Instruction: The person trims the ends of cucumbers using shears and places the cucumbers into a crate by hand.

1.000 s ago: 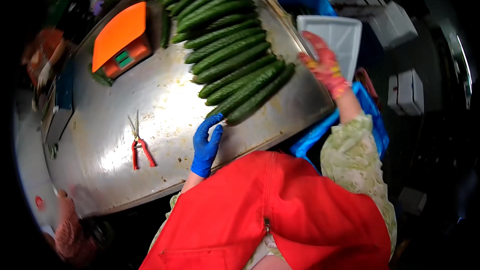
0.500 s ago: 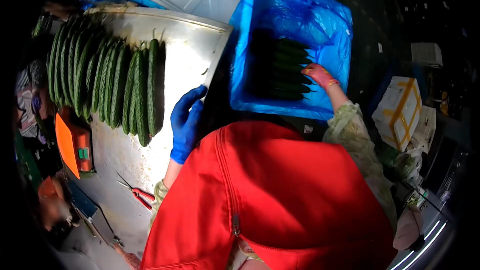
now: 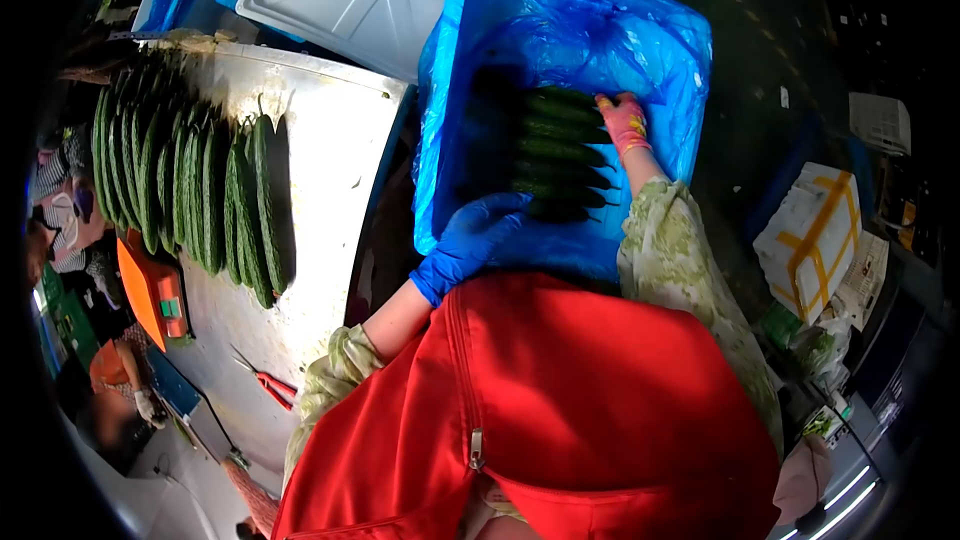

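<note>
My left hand (image 3: 474,238), in a blue glove, reaches over the near left rim of a blue plastic-lined box (image 3: 655,32). Its fingers are stretched out toward the cucumbers in there, and nothing shows in its grasp. Inside the box, several cucumbers (image 3: 562,152) lie side by side, their left ends in deep shadow. My right hand (image 3: 626,126), wearing a pink and yellow glove, rests at the right ends of the upper ones, fingers slightly bent and apart. On the metal table to the left, more cucumbers (image 3: 208,190) are lined up in a row.
The metal table (image 3: 325,155) holds an orange scale (image 3: 150,290) and red-handled scissors (image 3: 272,387). A white lid (image 3: 345,0) lies behind the table. A taped white foam box (image 3: 812,240) stands at right. Another person (image 3: 122,375) is at the lower left.
My left hand has moved from the table edge rightward to the box. My right hand has shifted up along the cucumber ends. The view has turned slightly.
</note>
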{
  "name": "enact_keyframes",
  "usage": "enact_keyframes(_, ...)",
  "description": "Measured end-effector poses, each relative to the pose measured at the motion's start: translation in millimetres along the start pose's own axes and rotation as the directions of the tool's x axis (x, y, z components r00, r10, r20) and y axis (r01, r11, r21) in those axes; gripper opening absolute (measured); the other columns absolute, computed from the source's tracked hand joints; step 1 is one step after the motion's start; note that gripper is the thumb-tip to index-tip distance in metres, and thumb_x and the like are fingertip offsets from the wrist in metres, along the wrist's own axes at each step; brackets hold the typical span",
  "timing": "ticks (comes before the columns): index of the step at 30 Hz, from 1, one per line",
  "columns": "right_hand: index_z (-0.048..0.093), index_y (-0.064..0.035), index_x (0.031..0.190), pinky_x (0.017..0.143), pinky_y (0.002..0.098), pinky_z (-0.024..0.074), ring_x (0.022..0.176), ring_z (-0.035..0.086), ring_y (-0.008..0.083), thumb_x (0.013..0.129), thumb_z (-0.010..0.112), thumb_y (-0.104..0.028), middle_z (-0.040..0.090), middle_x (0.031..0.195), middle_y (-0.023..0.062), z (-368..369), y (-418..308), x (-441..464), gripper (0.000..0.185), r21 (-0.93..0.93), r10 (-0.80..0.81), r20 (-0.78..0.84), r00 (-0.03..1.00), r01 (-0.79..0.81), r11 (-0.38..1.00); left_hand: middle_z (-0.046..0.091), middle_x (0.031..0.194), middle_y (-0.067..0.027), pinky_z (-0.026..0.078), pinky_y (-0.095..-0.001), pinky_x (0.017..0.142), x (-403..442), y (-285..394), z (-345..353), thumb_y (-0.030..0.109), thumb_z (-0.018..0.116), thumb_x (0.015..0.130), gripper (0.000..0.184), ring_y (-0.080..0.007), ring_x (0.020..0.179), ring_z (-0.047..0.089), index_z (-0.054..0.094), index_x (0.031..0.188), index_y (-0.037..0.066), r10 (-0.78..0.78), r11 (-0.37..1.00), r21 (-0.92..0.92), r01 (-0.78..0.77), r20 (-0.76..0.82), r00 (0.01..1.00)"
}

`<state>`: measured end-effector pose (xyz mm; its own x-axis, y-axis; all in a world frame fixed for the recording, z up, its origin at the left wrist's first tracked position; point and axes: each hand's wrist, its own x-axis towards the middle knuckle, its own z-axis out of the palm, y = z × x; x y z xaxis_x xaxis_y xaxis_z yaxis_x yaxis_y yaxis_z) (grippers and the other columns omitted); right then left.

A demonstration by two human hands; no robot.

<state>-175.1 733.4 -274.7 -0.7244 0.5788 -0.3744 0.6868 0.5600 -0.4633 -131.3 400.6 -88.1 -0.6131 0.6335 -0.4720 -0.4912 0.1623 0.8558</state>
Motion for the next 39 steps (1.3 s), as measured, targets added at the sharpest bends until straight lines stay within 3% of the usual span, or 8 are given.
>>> enact_keyframes(3,0.059,-0.0007,0.105,0.069,0.0359,0.0439,0.075,0.055,0.0285,0.080,0.068,-0.040,0.060,0.086,0.0129,23.5,18.6,13.1,0.047,0.438,0.060,-0.099,0.993,-0.011,0.899,0.062,0.117,-0.0087,0.043,-0.0268,0.094,1.7,-3.1,-3.8,0.011,0.059,0.092,0.032,-0.0144,0.105,0.057,0.058,0.121,0.000,0.024,0.999,-0.026,-0.028,-0.122,0.992)
enact_keyframes(8,0.057,-0.0067,0.094,0.055,0.0246,0.0344,0.053,0.039,0.0083,0.084,0.064,-0.030,0.043,0.064,-0.0025,36.8,48.1,22.4,0.026,0.954,0.149,0.293,0.945,-0.299,0.024,0.065,0.112,-0.0112,0.045,-0.0274,0.092,29.6,-13.2,2.0,0.018,0.060,0.091,0.034,-0.0162,0.102,0.060,0.059,0.120,-0.001,-0.041,0.999,0.016,0.044,-0.115,0.993)
enact_keyframes(13,0.063,0.0017,0.102,0.079,0.0423,0.0470,0.088,0.062,0.0367,0.087,0.056,-0.032,0.067,0.095,0.0203,48.6,59.6,11.0,0.038,0.624,0.190,-0.223,0.956,-0.010,0.781,0.065,0.112,-0.0168,0.046,-0.0311,0.092,69.8,-39.3,17.2,0.026,0.062,0.088,0.038,-0.0230,0.104,0.062,0.061,0.118,0.001,-0.062,0.984,0.168,0.064,-0.016,0.998)
enact_keyframes(16,0.059,0.0016,0.116,0.092,0.0452,0.0440,0.110,0.055,0.0413,0.084,0.055,-0.049,0.059,0.118,0.0256,31.8,46.8,-2.8,0.060,0.168,0.085,-0.040,0.996,-0.077,0.983,0.065,0.111,-0.0082,0.046,-0.0266,0.089,95.4,-55.7,23.1,0.021,0.062,0.090,0.036,-0.0135,0.099,0.059,0.060,0.121,0.003,-0.037,0.952,0.304,0.041,-0.020,0.999)
enact_keyframes(22,0.051,-0.0073,0.129,0.089,0.0467,0.0439,0.112,0.052,0.0319,0.083,0.057,-0.054,0.056,0.124,0.0159,4.1,20.0,-2.4,0.065,0.273,0.207,0.408,0.889,-0.335,0.902,0.064,0.114,-0.0133,0.046,-0.0311,0.092,105.3,-62.9,26.0,0.021,0.061,0.090,0.036,-0.0214,0.104,0.060,0.060,0.121,0.003,-0.117,0.940,0.322,0.116,-0.016,0.993)
enact_keyframes(26,0.050,-0.0098,0.129,0.086,0.0459,0.0448,0.108,0.054,0.0282,0.083,0.057,-0.052,0.056,0.121,0.0132,-11.7,5.2,-4.4,0.063,0.210,0.322,0.613,0.721,-0.542,0.814,0.058,0.124,-0.0164,0.044,-0.0399,0.095,117.9,-111.0,22.4,0.038,0.053,0.092,0.049,-0.0303,0.110,0.057,0.052,0.129,0.006,-0.250,0.835,-0.451,0.314,0.198,0.948)
enact_keyframes(32,0.054,-0.0149,0.120,0.085,0.0469,0.0473,0.107,0.055,0.0248,0.089,0.056,-0.039,0.059,0.117,0.0102,-27.6,-16.7,-3.0,0.039,-0.015,0.053,0.998,0.023,-0.784,0.620,0.054,0.127,-0.0152,0.041,-0.0507,0.096,114.8,-62.6,28.6,0.064,0.037,0.091,0.068,-0.0337,0.112,0.053,0.046,0.134,0.013,-0.513,0.352,-0.789,0.504,0.288,0.809)
enact_keyframes(39,0.052,-0.0049,0.119,0.061,0.0306,0.0503,0.090,0.060,0.0156,0.085,0.066,-0.041,0.062,0.103,0.0053,-5.4,-51.6,-50.2,0.051,0.235,-0.088,0.846,0.527,-0.220,0.947,0.059,0.116,-0.0125,0.045,-0.0450,0.091,175.9,-128.6,40.2,0.070,0.036,0.088,0.071,-0.0308,0.102,0.057,0.051,0.127,0.013,-0.357,0.357,-0.885,0.298,0.165,0.920)
